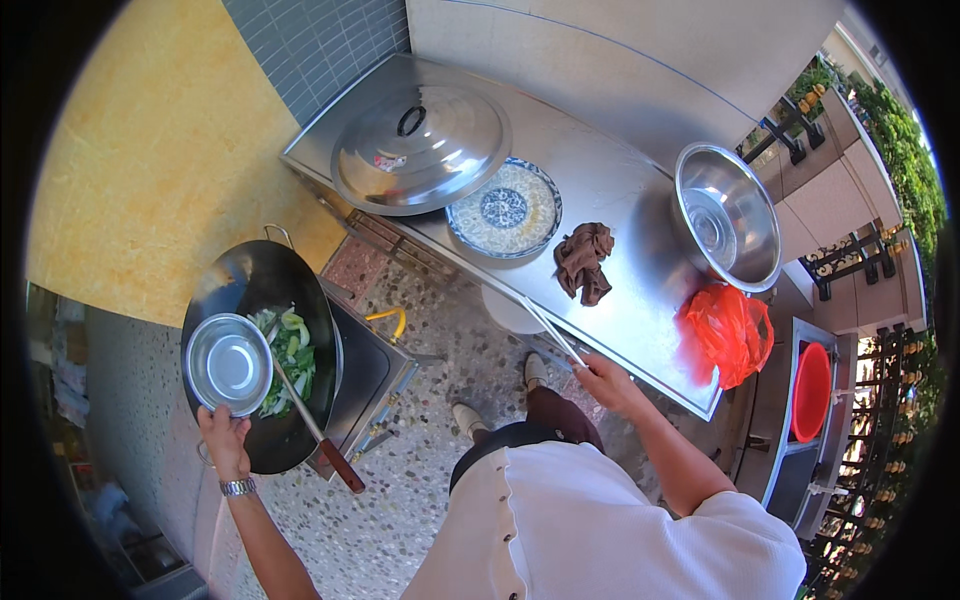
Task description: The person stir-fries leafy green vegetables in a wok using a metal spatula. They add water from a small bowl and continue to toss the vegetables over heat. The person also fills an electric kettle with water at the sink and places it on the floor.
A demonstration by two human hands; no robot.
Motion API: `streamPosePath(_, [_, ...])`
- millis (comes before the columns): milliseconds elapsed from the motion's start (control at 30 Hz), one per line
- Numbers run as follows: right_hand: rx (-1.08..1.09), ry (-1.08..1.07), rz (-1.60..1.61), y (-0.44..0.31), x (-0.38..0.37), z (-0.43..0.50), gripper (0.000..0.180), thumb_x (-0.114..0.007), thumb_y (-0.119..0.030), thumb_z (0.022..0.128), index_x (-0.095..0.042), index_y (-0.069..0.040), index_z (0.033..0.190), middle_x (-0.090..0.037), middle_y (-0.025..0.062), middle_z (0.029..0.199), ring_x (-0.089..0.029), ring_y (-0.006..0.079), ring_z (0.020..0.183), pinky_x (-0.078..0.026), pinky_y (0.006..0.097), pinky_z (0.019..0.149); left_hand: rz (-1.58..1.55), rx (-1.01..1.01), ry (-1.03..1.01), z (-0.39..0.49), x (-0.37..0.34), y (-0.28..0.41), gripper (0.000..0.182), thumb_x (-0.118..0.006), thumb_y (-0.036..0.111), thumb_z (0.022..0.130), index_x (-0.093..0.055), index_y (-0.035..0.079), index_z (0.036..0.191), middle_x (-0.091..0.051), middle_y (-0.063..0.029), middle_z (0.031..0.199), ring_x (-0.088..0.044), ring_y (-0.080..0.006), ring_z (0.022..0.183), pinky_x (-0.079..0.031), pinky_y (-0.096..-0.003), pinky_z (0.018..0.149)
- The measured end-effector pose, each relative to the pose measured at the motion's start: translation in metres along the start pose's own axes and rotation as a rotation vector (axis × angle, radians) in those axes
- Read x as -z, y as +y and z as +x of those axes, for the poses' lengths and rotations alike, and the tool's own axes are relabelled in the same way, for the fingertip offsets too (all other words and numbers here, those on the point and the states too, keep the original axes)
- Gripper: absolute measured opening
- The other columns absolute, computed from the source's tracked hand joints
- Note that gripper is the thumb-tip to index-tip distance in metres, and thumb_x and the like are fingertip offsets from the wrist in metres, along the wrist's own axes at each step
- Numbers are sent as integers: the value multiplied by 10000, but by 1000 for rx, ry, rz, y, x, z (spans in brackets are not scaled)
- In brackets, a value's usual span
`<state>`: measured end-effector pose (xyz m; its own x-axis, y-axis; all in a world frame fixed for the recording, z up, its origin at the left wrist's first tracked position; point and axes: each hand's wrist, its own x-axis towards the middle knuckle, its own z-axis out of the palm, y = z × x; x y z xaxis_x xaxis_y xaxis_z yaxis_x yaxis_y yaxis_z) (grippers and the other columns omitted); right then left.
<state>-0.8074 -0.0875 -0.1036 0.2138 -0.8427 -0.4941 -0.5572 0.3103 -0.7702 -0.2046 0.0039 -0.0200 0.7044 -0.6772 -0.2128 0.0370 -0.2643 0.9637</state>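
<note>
My left hand (226, 441) grips the rim of a small steel bowl (229, 365), which is held over the left part of a large black wok (240, 277). Nothing shows inside the bowl. Chopped leafy greens (291, 358) lie in the wok. A wok spatula (307, 415) rests in it, its wooden handle sticking out over the near rim. My right hand (611, 384) holds a pair of pale chopsticks (551, 330) by one end; their tips reach over the front edge of the steel table (637, 330).
On the table are a domed steel lid (442, 157), a blue-and-white plate (532, 202) partly under it, a crumpled brown cloth (583, 264), a large steel basin (709, 217) and a red plastic bag (727, 330). A red basin (811, 394) sits in a sink at right.
</note>
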Motion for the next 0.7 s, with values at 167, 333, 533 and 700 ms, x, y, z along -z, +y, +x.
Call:
streamPosePath(167, [-4,193,252,10,26,26,322,-509,-276,964,-600,-37,1160,-559,22,765,-515,120,719,-442,283,674,-245,321,-498,-68,-237,-38,130,-519,113,918,-496,78,1041,-645,-62,893,-644,-146,698,-539,-237,557])
streamPosePath(333, [-12,389,258,28,91,52,348,-542,-266,952,-585,-41,1214,-585,52,792,-535,137,735,-449,276,694,-183,428,-728,-112,-464,-65,102,-513,103,923,-476,80,1015,-632,-77,931,-640,-153,733,-537,-266,595])
streamPosePath(533, [89,707,-106,39,176,101,350,-544,-216,930,-561,-47,1236,-616,195,999,-597,358,925,-475,412,808,-99,409,-918,-104,-664,-78,87,-488,102,939,-445,71,1009,-616,-90,931,-626,-164,774,-538,-278,659])
streamPosePath(700, [96,770,-214,32,218,194,338,-555,-216,912,-569,-62,1213,-601,185,973,-588,380,889,-472,458,781,-86,377,-848,-74,-767,-98,95,-478,99,945,-412,45,986,-593,-110,918,-629,-203,792,-551,-306,687])
